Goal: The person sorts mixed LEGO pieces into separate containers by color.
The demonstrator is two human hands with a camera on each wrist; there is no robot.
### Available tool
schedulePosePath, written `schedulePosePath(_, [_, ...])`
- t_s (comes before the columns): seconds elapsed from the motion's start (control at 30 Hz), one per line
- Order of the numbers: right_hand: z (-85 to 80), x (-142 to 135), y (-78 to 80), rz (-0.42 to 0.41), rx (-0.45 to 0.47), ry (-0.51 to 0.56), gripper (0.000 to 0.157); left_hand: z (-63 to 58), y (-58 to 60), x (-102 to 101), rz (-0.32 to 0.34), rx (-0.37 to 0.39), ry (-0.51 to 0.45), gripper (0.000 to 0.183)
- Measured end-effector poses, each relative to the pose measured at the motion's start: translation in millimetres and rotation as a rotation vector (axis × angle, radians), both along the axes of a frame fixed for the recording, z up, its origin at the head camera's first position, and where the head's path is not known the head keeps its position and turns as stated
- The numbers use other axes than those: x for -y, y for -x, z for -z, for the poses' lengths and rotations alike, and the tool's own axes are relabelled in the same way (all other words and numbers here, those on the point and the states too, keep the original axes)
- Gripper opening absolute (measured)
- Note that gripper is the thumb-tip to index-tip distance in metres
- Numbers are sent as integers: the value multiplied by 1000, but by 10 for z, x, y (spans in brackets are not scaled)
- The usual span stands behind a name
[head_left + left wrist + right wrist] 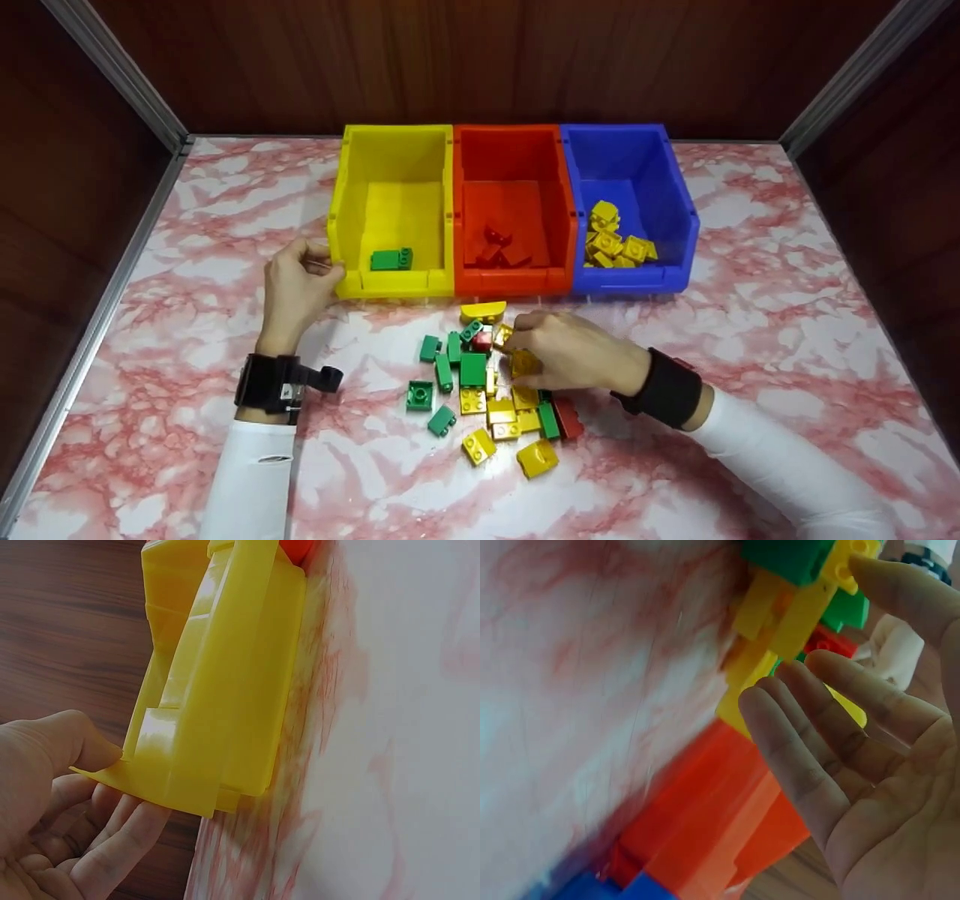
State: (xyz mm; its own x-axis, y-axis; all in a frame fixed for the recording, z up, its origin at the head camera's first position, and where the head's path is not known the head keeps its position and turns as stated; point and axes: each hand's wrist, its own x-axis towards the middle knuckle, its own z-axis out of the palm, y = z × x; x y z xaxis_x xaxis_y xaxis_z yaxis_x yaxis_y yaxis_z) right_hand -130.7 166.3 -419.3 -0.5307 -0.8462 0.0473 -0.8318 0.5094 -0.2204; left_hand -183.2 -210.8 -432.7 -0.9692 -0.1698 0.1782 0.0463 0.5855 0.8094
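1. Head view: glossy green, yellow and red bricks (472,369) lie heaped on the marbled bench (180,352), beneath and left of the right hand (574,349); the smooth yellow bin (394,283) meets the left hand (300,289).
2. Left wrist: thumb and fingers pinch the bin's corner.
3. Right wrist: fingers loosely extended, thumb apart, gripping nothing; bricks just beside.

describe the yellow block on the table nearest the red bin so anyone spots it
Start at the red bin, the middle of three. On the table just in front of it lies a cluster of bricks, and the yellow block is the one nearest that bin. Its long, curved outline sets it apart from the boxier bricks beside it.
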Motion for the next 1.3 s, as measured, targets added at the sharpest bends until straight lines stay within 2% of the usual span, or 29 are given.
schedulePosePath(0.2, [31,60,-5,-51,36,-10,9,6,4,0,4,1,-4,19])
schedulePosePath(0.33, [5,48,4,-76,23,8,6,9,6,-1,8,1,-7,19])
schedulePosePath(0.5, [-58,-2,13,-65,6,52,5,1,1,-1,13,-1,-6,19])
schedulePosePath(0.73, [-222,-147,40,16,13,144,7,10,5,2,2,-35,31,17])
schedulePosePath(0.93, [-453,-381,137,80,-60,250,9,10,11,3,0,-25,25,18])
schedulePosePath(1.13, [-603,-691,367,183,-172,319,12,8,8,2,-4,-14,20,18])
schedulePosePath(1.3, [-571,-947,601,300,-198,367,11,5,1,6,-3,-8,20,19])
